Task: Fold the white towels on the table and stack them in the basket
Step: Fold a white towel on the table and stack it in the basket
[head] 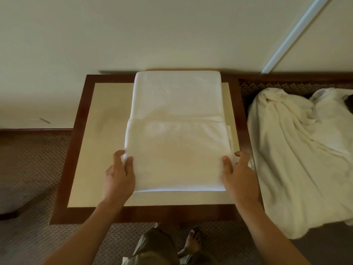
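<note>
Indoors, on a cream-topped, dark-wood-framed desk [82,150] against a pale wall [133,35], both hands, left [119,175] and right [239,176], pinch a folded white terry towel's [177,142] near corners.

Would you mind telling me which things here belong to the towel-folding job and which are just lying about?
Part of the job:
- folded white towel, gripped at its near corners by the left hand and right hand
- table under it
- crumpled white towels heaped to the right

Just lying about:
- patterned carpet
- wall
</note>
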A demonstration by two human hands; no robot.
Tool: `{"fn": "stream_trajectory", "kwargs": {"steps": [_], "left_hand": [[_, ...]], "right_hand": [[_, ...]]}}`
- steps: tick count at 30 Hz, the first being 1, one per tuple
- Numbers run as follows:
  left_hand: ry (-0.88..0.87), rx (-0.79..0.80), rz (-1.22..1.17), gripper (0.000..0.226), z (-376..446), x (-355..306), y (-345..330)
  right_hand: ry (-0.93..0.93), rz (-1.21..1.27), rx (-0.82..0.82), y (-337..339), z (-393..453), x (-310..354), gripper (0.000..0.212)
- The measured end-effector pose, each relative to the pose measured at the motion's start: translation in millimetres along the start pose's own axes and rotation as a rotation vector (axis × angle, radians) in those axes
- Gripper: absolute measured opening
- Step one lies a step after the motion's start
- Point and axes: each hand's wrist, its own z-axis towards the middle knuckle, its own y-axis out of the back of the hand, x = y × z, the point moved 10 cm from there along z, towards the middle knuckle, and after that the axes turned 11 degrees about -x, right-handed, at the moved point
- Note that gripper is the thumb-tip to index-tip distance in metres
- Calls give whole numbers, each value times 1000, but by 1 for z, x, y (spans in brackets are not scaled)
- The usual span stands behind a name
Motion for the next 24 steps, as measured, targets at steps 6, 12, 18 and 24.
{"fn": "stream_trajectory", "kwargs": {"steps": [6, 12, 18, 24], "left_hand": [[26, -30, -2, 26, -35, 19, 5], [-191, -216, 179, 35, -57, -29, 23], [-582, 243, 435, 64, -51, -88, -87], [-468, 218, 597, 70, -1, -7, -57]], "right_hand": [[-61, 61, -37, 15, -31, -27, 41], [167, -140, -131, 28, -40, 14, 55], [718, -252, 310, -65, -63, 98, 63], [511, -418, 300, -46, 14, 40, 64]]}}
